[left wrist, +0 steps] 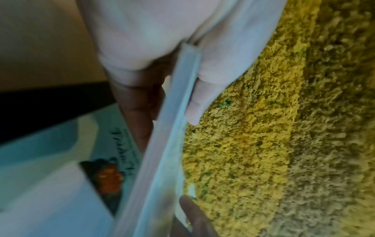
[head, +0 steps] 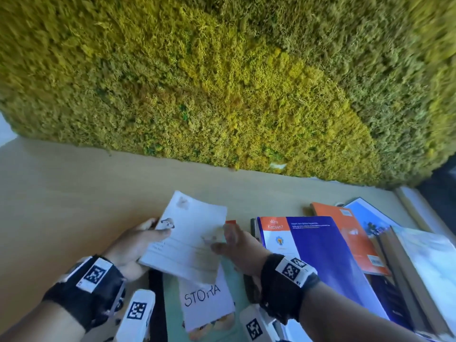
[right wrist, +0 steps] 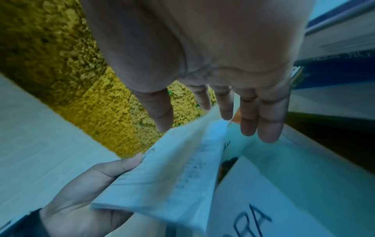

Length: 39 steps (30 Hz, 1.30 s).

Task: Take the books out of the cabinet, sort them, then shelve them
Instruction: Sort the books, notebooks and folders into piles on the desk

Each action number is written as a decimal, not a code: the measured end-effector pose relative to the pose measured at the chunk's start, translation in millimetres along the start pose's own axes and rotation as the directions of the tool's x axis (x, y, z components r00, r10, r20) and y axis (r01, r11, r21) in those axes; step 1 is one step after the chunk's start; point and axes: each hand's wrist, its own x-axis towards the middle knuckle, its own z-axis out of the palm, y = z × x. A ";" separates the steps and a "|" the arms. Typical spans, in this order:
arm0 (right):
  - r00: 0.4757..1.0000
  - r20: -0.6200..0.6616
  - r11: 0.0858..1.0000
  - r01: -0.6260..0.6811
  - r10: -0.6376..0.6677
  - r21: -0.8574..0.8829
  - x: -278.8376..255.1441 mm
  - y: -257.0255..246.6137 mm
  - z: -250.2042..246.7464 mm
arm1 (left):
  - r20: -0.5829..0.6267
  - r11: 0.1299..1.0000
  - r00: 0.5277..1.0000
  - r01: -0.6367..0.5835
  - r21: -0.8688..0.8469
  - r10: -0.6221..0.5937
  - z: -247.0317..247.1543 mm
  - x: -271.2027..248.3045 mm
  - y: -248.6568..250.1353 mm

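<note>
A thin white book [head: 187, 240] hangs tilted above the wooden top [head: 61, 193]. My left hand [head: 133, 245] grips its left edge, thumb on the cover and fingers underneath; in the left wrist view the book [left wrist: 162, 160] runs edge-on through that hand [left wrist: 168, 115]. My right hand [head: 234, 245] holds the right edge, thumb on the cover. In the right wrist view the book [right wrist: 172, 176] passes between the thumb and nearly straight fingers of that hand [right wrist: 205, 126]. Under it lies a teal book [head: 172, 304] with a white label reading STORA [head: 204, 299].
To the right lie a blue Kaplan book [head: 320, 255], an orange book [head: 350, 233] and a pile of larger books [head: 419, 267]. A yellow-green moss wall [head: 222, 82] rises behind the wooden top. Bare wood stretches to the left.
</note>
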 end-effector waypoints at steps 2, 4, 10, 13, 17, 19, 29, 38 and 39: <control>0.999 0.037 0.996 -0.015 0.012 0.088 3.5 -6.9 -12.2 | -0.002 0.996 1.000 -0.022 -0.089 0.022 5.3 22.2 19.6; 0.999 0.028 0.943 -0.041 0.033 0.331 13.8 -9.5 -24.4 | 0.002 0.989 1.000 -0.028 -0.144 0.029 18.4 46.2 39.1; 0.965 -0.218 0.897 -0.037 0.147 0.440 59.0 -22.0 -83.0 | -0.001 0.996 0.996 -0.088 0.031 0.088 70.2 117.1 73.1; 0.966 -0.186 0.948 -0.121 0.181 0.295 79.0 -22.1 -109.6 | 0.009 0.989 0.994 -0.111 0.096 0.110 84.8 145.4 79.0; 0.959 -0.276 0.997 -0.077 0.066 -0.030 87.8 0.2 -117.3 | -0.044 0.725 0.977 -0.124 0.677 0.209 66.4 156.5 56.0; 0.964 -0.261 0.986 -0.006 -0.038 -0.168 80.2 9.1 -107.8 | 0.059 0.415 0.984 -0.126 0.901 0.170 55.0 144.3 34.4; 0.995 -0.004 0.912 0.091 -0.101 -0.399 62.5 16.7 -82.5 | 0.008 0.325 0.992 -0.049 0.944 0.126 42.0 91.8 13.1; 0.965 -0.049 0.932 0.262 -0.258 0.252 48.8 3.3 -69.0 | 0.221 0.766 0.855 -0.518 0.380 0.469 54.4 47.6 109.5; 0.969 -0.069 0.912 0.245 -0.235 0.328 47.6 -2.2 -72.7 | 0.214 0.796 0.841 -0.540 0.271 0.498 58.3 48.7 119.6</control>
